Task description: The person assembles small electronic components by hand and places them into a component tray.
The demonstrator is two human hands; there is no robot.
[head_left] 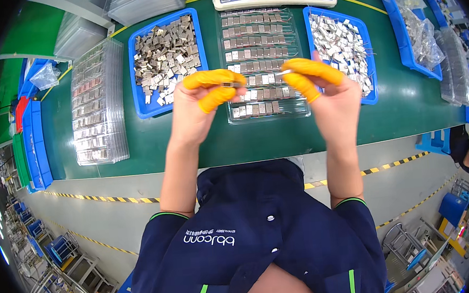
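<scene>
At upper center, the left hand is narrowly pinching a metallic piece. The right hand is likewise pinching a pale piece.

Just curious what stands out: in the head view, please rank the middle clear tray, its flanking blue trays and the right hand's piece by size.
1. Middle clear tray
2. Left blue tray and right blue tray: close in size, so unranked
3. Piece in the right hand
</scene>
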